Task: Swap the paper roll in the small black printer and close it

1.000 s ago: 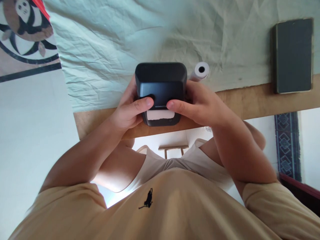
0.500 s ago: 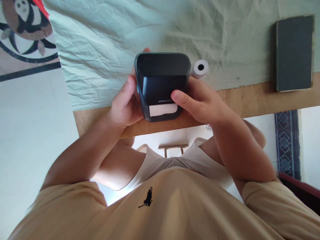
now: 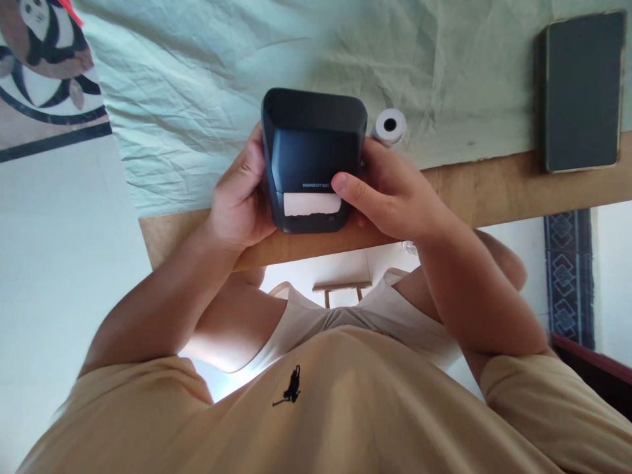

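Between my hands is a dark label printer (image 3: pixel 316 158), held up near the table's front edge. A torn-edged strip of white paper (image 3: pixel 311 204) sticks out of its slot, below the small NIIMBOT lettering. My left hand (image 3: pixel 241 191) grips the printer's left side, its other fingers hidden behind the case. My right hand (image 3: pixel 390 187) holds the right side, with the thumb on the front by the lettering. Just beyond the right hand, a white paper roll (image 3: pixel 390 126) with a dark core stands on the cloth.
A pale green wrinkled cloth (image 3: pixel 207 79) covers most of the wooden table (image 3: pixel 494 187), whose front edge is bare. A dark flat tablet-like device (image 3: pixel 583 92) lies at the far right. Below the table a small wooden stool (image 3: pixel 342 288) shows on the floor.
The printer has tilted slightly and shifted a little up and left in view, with both hands still on it. The left fingertips above its top-left edge are now hidden.
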Available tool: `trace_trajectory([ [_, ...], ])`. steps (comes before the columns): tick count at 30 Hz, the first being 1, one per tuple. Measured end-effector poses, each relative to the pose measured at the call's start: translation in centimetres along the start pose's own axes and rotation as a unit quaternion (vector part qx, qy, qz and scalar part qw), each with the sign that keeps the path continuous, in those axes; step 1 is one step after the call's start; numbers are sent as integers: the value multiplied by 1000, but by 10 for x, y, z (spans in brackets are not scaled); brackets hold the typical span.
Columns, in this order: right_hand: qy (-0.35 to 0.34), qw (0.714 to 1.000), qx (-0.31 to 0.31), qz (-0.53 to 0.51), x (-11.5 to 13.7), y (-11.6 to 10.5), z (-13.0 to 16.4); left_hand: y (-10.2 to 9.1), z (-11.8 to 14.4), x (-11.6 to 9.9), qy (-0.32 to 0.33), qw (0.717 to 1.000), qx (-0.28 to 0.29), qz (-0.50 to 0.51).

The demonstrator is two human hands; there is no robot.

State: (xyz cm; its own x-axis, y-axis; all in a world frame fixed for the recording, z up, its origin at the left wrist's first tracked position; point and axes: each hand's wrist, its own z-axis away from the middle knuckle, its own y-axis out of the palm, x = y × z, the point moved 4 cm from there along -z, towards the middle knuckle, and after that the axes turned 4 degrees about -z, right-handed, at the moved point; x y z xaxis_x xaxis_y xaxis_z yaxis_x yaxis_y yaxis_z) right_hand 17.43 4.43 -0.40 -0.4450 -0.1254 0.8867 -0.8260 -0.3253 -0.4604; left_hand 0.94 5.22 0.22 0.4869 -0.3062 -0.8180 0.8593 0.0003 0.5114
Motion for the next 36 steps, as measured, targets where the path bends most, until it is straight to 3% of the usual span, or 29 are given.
trace_trajectory([
  [3, 2, 999, 48, -21, 0, 3, 0, -2, -1, 1, 11, 1000, 4, -6],
  [11, -11, 998, 61, 21, 4, 3, -1, -7, -1, 1, 23, 999, 21, -18],
  [17, -28, 997, 62, 25, 5, 4, -2, -20, -2, 4, 99, 992, -61, -50],
  [20, -13, 997, 63, 34, 4, 5, -2, -23, -2, 6, 117, 990, -56, -52],
  [26, 0, 999, 53, 9, 6, 4, -2, -12, -1, 1, 49, 998, -25, -20],
  [33, -6, 998, 53, 13, 5, 4, -1, -8, -2, 1, 64, 997, -52, -14],
  [36, -2, 998, 66, 15, 5, 4, -1, -8, 0, 3, 79, 997, -21, -5],
])
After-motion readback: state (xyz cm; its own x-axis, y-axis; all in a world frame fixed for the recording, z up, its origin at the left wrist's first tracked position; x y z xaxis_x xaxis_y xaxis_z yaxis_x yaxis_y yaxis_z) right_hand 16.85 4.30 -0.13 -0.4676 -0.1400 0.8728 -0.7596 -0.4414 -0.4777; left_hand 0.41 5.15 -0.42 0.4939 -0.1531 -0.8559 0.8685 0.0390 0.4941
